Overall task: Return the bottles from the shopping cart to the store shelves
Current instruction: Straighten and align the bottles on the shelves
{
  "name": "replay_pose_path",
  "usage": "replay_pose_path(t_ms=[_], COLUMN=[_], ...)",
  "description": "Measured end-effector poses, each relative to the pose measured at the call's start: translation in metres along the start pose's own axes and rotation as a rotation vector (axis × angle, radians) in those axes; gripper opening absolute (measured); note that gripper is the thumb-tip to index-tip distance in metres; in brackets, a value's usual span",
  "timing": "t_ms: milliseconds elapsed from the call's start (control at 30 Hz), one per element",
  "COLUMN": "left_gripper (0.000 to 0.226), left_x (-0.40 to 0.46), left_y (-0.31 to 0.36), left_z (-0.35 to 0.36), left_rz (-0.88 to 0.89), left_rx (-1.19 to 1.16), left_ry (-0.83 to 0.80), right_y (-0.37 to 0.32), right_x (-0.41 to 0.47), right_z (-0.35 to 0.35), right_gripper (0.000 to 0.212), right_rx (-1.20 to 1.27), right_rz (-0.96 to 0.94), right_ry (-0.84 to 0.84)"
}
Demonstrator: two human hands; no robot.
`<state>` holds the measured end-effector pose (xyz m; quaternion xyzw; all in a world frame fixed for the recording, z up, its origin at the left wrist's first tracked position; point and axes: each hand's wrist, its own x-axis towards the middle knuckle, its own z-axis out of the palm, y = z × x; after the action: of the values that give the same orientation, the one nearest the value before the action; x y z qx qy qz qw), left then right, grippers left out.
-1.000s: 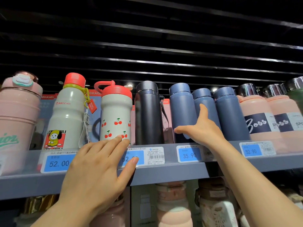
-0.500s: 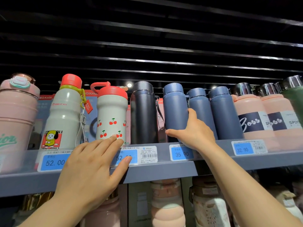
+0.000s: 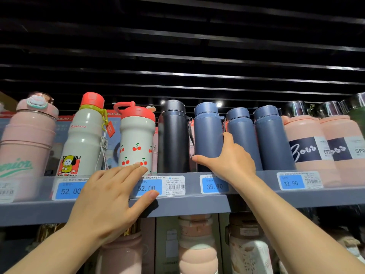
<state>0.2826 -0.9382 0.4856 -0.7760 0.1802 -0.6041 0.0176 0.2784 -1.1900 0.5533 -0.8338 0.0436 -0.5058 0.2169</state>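
The right hand (image 3: 231,163) grips the blue bottle (image 3: 208,135) standing on the shelf (image 3: 197,206); the left hand (image 3: 110,202), fingers straight, rests flat on the shelf edge.

A matte slate-blue cylindrical flask with a stepped screw cap (image 3: 208,133) is stood upright on the grey store shelf (image 3: 197,204), just behind a blue 35.90 price tag. It is set between a black flask of the same shape on the left and two more slate-blue flasks on the right, close beside them.
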Motion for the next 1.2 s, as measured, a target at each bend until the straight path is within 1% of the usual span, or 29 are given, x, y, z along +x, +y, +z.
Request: replay_pose_path(t_ms=[67,167,233,333,400,500,567,633,733,867,967,1100,1200], left_gripper=[0.068,0.068,0.067,0.067,0.065,0.056,0.052,0.051,0.051,0.050,0.050,0.050,0.050], left_x=[-0.001,-0.001,-0.002,-0.003,0.000,0.008,0.015,0.018,0.018,0.018,0.018,0.018,0.018], left_y=[0.000,0.001,0.003,0.004,0.010,0.042,0.068,0.084,0.088,0.089,0.091,0.091,0.091], left_z=[-0.002,-0.003,-0.003,-0.004,-0.007,-0.006,0.001,0.010,0.015,0.017,0.019,0.021,0.021], left_rz=[-0.009,-0.026,-0.051,-0.097,-0.098,-0.035,-0.038,-0.065,-0.084,-0.080,-0.079,-0.074,-0.075], left_rx=[-0.002,0.008,0.016,-0.044,-0.103,-0.122,-0.149,-0.114,-0.051,-0.033,-0.019,-0.008,-0.009], left_ry=[-0.016,-0.037,-0.075,-0.099,-0.066,0.001,0.032,0.045,0.101,0.154,0.188,0.210,0.207], right_y=[0.005,0.026,0.045,0.066,0.072,0.073,0.073,0.076,0.078,0.079,0.079,0.079,0.080], right_x=[0.000,0.008,0.017,0.028,0.032,0.035,0.037,0.037,0.036,0.034,0.038,0.049,0.054], right_z=[-0.005,-0.021,-0.032,-0.036,-0.034,-0.030,-0.029,-0.028,-0.030,-0.031,-0.029,-0.024,-0.026], right_gripper=[0.087,0.072,0.062,0.056,0.059,0.062,0.062,0.064,0.064,0.066,0.072,0.100,0.111], right_rx=[0.034,0.070,0.004,-0.190,-0.208,-0.194,-0.191,-0.181,-0.153,-0.100,-0.083,-0.038,0.028], right_rz=[-0.035,-0.042,-0.031,-0.050,-0.044,-0.053,-0.051,-0.048,-0.055,-0.063,-0.064,-0.022,0.028], right_ry=[0.057,0.189,0.235,0.200,0.165,0.158,0.145,0.128,0.143,0.150,0.072,-0.134,-0.244])
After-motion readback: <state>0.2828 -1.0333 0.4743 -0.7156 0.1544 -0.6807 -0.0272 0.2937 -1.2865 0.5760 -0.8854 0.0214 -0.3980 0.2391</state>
